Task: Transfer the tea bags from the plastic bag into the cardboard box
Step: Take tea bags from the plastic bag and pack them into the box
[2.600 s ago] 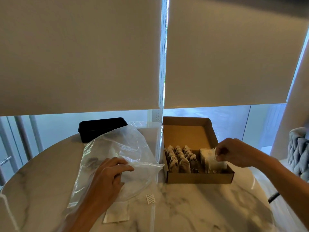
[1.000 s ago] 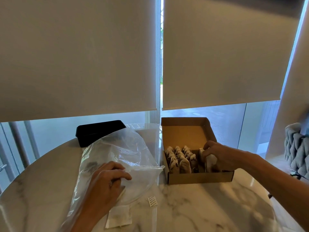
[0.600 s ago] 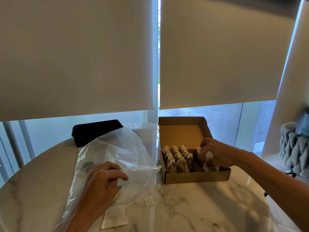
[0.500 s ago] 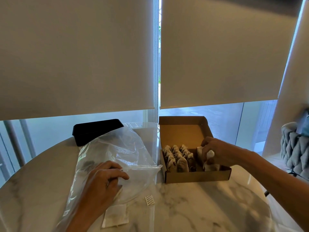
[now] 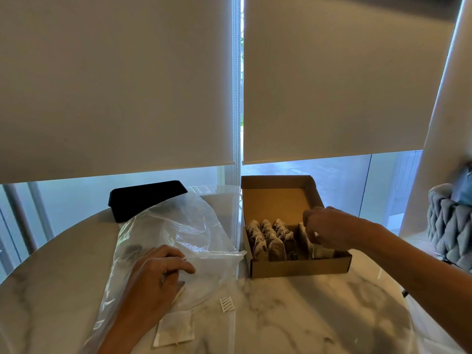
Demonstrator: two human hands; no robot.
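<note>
Tea bags (image 5: pixel 270 240) stand in rows inside open cardboard box (image 5: pixel 301 268) on marble table (image 5: pixel 306 315). Right hand (image 5: pixel 328 227) reaches into box, fingers curled among bags; actual grip cannot be told. Left hand (image 5: pixel 155 274) rests on plastic bag (image 5: pixel 184 226), fingers loosely bent.

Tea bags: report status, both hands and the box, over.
Left hand flat on plastic bag. Right hand in cardboard box, fingers down among tea bags; grip unclear. One flat tea bag loose on table. Nothing in the way.

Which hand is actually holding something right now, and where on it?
Left hand rests on the plastic bag, near its open edge. Right hand is over the cardboard box; its hold cannot be told.
</note>
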